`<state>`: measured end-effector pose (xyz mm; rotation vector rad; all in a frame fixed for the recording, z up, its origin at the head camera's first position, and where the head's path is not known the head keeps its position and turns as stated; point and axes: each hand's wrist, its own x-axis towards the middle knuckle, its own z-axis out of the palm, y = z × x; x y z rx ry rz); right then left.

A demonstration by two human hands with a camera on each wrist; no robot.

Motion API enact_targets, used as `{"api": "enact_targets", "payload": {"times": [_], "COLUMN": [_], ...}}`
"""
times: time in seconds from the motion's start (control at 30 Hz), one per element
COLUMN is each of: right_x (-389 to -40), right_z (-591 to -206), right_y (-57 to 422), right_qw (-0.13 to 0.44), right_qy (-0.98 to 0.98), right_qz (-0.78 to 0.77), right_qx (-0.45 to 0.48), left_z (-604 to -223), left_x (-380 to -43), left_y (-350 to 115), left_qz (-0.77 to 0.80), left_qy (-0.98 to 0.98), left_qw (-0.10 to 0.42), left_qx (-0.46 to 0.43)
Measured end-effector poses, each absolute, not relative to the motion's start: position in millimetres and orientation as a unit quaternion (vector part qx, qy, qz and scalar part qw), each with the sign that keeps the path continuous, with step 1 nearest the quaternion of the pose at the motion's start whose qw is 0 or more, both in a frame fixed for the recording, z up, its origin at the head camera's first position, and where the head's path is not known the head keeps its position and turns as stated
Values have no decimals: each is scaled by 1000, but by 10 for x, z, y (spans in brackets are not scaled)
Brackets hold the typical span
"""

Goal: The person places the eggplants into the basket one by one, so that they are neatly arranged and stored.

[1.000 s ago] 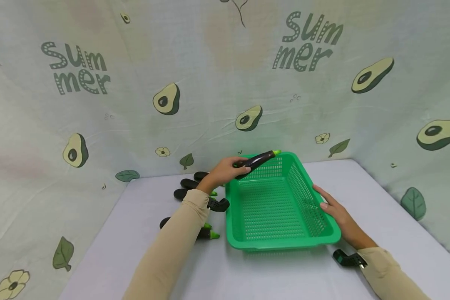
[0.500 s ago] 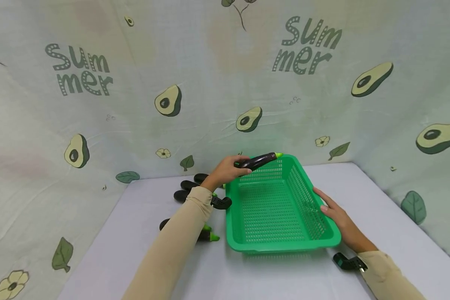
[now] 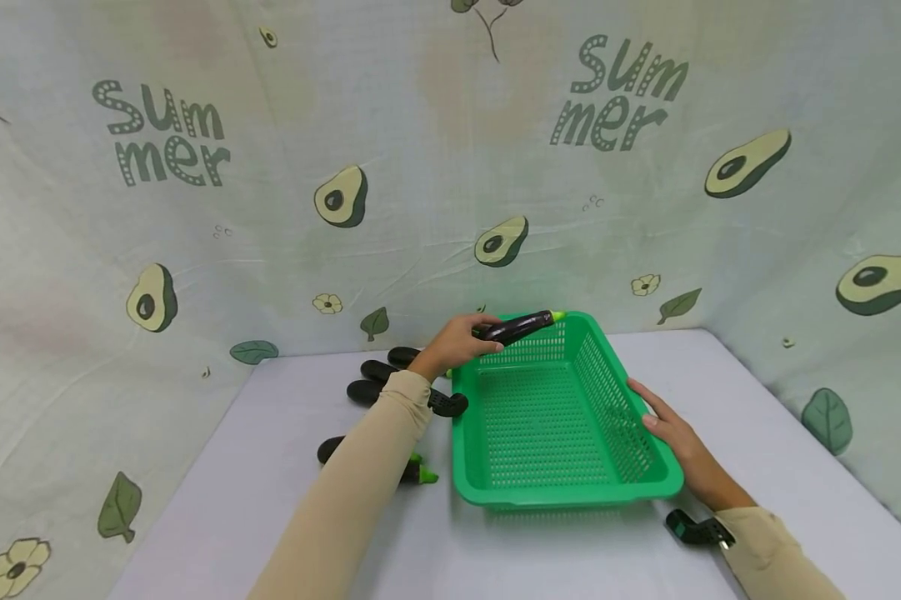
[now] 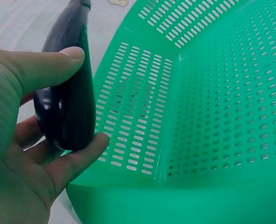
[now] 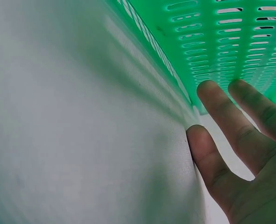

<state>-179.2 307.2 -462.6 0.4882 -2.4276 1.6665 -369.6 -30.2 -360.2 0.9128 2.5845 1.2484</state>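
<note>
My left hand (image 3: 461,343) holds a dark, glossy eggplant (image 3: 521,327) between thumb and fingers, above the far left corner of a green plastic basket (image 3: 488,493). The eggplant's green stem end points right and slightly up. In the left wrist view the thumb presses across the eggplant (image 4: 67,109), and the fingers support its rounded end. My right hand (image 3: 678,433) rests along the basket's right rim, thumb at the top edge. Seen from the right wrist, its fingers (image 5: 236,133) stretch out beneath the perforated outer wall (image 5: 208,51).
Left of the basket, several more eggplants (image 3: 365,392) lie on the white tabletop (image 3: 285,408), partly hidden by my left arm. Two of them (image 3: 411,472) lie nearer the front. A printed cloth (image 3: 420,167) hangs behind the table.
My left hand and its eggplant have shifted slightly right, and the eggplant lies a little flatter. The right hand stays against the basket. The head view has shifted slightly.
</note>
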Motion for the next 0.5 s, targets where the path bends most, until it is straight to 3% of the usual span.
{"api": "enact_targets", "payload": {"times": [0.5], "right_x": [-1817], "right_z": [-4605], "right_y": [3079], "right_qw": [73], "right_qy": [-807], "right_qz": [564], "right_qx": [159], "left_z": [-3625], "left_x": [-3783], "left_y": [-164], "left_qz": [388], "left_qy": [863], "left_qw": [86], "left_qx": [311]}}
